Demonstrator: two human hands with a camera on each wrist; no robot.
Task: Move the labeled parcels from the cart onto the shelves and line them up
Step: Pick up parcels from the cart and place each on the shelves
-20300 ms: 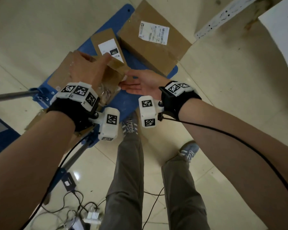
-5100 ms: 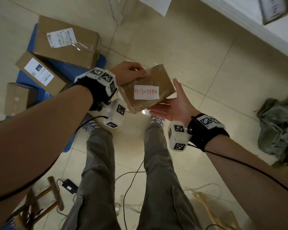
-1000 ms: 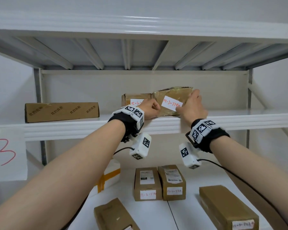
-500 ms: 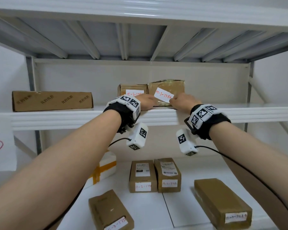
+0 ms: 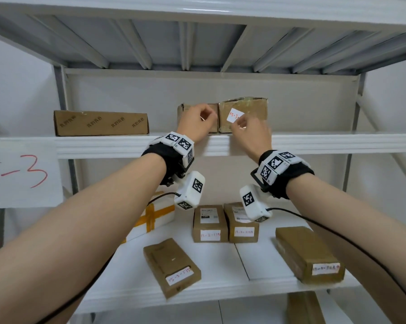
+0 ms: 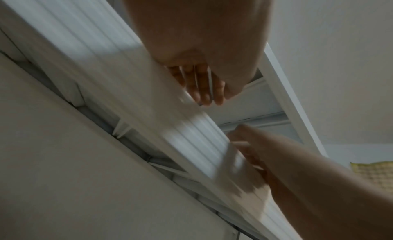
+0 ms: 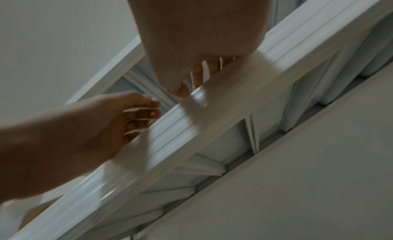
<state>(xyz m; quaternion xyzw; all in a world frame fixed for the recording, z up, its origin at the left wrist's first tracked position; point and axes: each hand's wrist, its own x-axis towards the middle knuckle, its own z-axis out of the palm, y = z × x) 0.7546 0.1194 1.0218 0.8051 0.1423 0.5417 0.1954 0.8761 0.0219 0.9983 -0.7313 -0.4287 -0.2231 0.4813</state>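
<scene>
1. The left hand (image 5: 195, 123) hung with fingers loosely curled, holding nothing, before the left parcel (image 5: 185, 111).
2. The right hand (image 5: 251, 134), fingers likewise curled, seemed just clear of the taped parcel (image 5: 246, 111) beyond its fingertips on the upper shelf (image 5: 314, 143).

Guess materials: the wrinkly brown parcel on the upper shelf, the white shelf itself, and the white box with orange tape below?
Wrinkly brown parcel: looks like cardboard under glossy clear tape; crumpled, shiny top, white handwritten paper label.
White upper shelf: probably painted sheet metal; ribbed front lip, smooth sheen, folded ribs under the shelf above.
White box with orange tape: possibly foam or white card; matte, mostly hidden behind the left arm.
</scene>
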